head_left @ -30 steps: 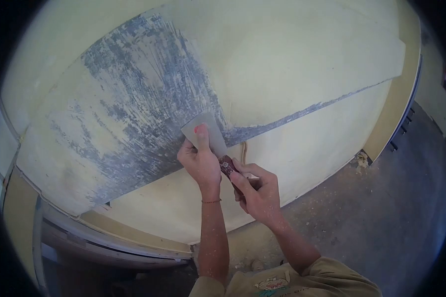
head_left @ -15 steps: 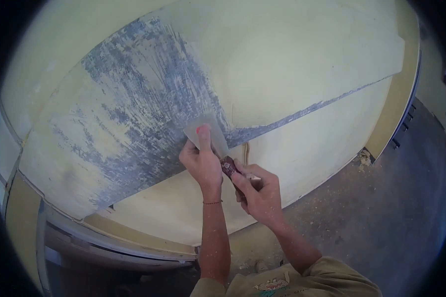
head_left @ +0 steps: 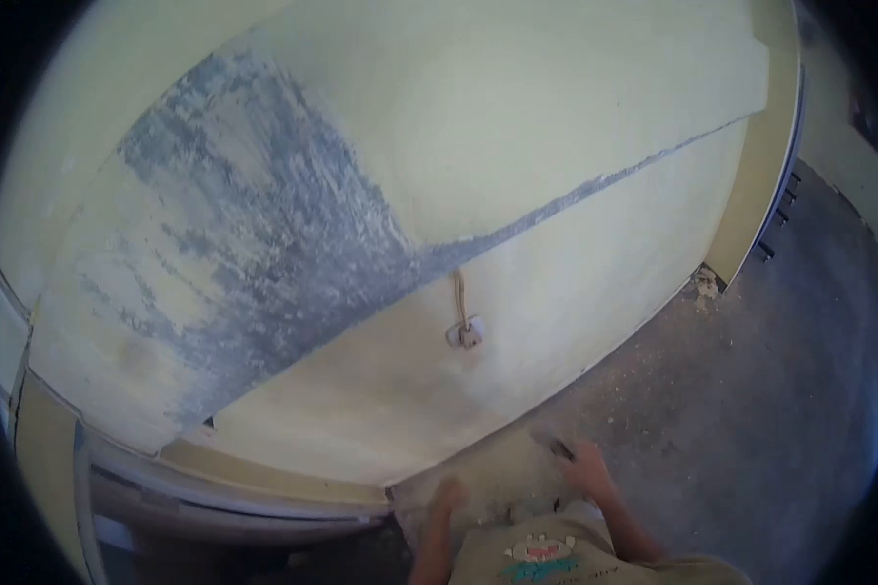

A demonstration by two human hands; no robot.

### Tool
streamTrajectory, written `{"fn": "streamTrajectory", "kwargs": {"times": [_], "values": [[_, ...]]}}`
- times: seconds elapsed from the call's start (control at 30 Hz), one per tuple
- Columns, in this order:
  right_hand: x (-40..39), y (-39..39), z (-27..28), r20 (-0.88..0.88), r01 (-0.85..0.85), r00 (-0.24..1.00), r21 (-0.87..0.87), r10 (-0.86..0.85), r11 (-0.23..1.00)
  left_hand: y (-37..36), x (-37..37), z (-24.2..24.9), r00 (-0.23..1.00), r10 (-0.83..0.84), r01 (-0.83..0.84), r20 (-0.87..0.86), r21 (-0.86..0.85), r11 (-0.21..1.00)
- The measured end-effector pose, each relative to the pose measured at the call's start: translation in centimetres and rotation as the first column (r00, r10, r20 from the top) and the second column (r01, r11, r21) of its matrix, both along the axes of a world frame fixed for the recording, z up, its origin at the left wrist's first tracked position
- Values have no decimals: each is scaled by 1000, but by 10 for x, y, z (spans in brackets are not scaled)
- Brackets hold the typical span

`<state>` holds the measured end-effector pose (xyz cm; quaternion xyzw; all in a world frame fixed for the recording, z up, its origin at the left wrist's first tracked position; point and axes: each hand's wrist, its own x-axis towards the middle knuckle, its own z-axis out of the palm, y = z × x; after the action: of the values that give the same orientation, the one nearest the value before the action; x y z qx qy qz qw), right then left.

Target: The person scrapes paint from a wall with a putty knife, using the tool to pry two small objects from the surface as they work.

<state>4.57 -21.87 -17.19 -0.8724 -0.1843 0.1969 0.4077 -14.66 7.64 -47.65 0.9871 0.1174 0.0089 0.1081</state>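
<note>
My right hand (head_left: 585, 471) is closed around the dark handle of a scraper (head_left: 560, 448), held low over the floor, away from the wall. Its flat blade is blurred and points up and to the left. Down in front of my shirt is my left hand (head_left: 449, 494), apart from the scraper; motion smears its fingers. On the wall (head_left: 576, 117) ahead, a large patch of scraped grey surface (head_left: 312, 234) shows through pale paint. A thin grey strip runs from it toward the upper right.
A small socket (head_left: 465, 333) with a cord hangs on the lower wall. Paint flakes (head_left: 706, 285) lie at the wall's right corner, on the dusty grey floor (head_left: 741, 390). A pale ledge (head_left: 263, 470) runs along the lower left.
Both hands have dropped from the wall toward my body. My left hand has let go of the scraper's blade; the scraper has come down in my right hand, uncovering the socket.
</note>
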Motion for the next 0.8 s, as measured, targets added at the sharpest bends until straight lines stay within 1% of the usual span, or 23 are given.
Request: {"fn": "streamTrajectory", "kwargs": {"times": [0.03,0.07,0.1,0.13,0.17,0.23,0.27,0.3,0.33,0.37,0.4,0.43,0.47,0.5,0.53,0.57,0.6,0.63,0.67,0.7,0.73,0.77,0.8], "values": [[1,-28,-16,-35,-15,999,-27,14,1000,-16,-31,81,919,-128,85,-373,-130,988],[-1,-44,-24,-84,-36,996,-60,31,998,-28,-48,114,894,-27,-202,-448,-455,867],[-5,-48,-15,-92,-34,995,-62,28,998,-40,-56,140,889,-31,-204,-456,-456,867],[-6,-48,1,-125,-42,991,-10,41,999,-49,-52,169,868,145,-405,-475,-508,760],[-4,-45,13,-159,-47,986,41,52,998,-53,-45,199,804,310,-578,-507,-544,608],[2,-20,27,-103,-77,989,224,102,972,-55,-14,263,901,348,-430,-259,-650,627],[3,-5,34,-61,-57,995,243,74,968,-60,7,306,894,423,-403,-147,-678,615],[4,12,44,-19,-39,999,265,45,964,-62,31,358,900,416,-404,-131,-609,683],[5,27,76,-159,-30,983,333,88,942,-67,49,383,885,411,-159,221,-685,711],[4,38,116,-293,-8,946,402,137,915,-67,63,415,876,335,-33,348,-648,761],[0,46,143,-333,5,924,503,189,864,-69,77,455,847,249,92,469,-592,800],[-2,53,163,-359,25,901,599,241,800,-66,90,485,805,102,211,584,-443,871],[-5,59,177,-365,32,899,605,241,796,-61,102,511,739,-61,321,671,-271,907],[-7,64,189,-339,23,895,684,290,729,-57,117,538,684,-208,410,699,-133,902],[-8,71,196,-306,15,891,757,335,653,-52,133,560,614,-353,491,706,8,871],[-8,79,197,-307,21,892,761,332,648,-46,151,577,592,-454,543,666,87,835],[-7,87,198,-253,-8,899,807,357,591,-39,168,590,560,-550,593,620,163,788],[-5,95,200,-194,-40,905,846,378,531,-31,182,599,555,-557,597,617,170,784],[-2,102,203,-188,-41,909,849,373,527,-24,195,607,586,-636,625,502,219,749],[1,108,206,-180,-26,912,871,369,490,-19,203,612,607,-699,654,378,263,710],[5,112,208,-174,-12,915,891,364,454,-16,207,617,600,-703,656,381,268,705],[8,112,210,-167,-15,918,892,360,452,-13,210,621,659,-696,631,287,294,718],[9,112,211,-185,-8,897,902,403,431,-11,213,625,712,-676,605,190,322,728]]}}
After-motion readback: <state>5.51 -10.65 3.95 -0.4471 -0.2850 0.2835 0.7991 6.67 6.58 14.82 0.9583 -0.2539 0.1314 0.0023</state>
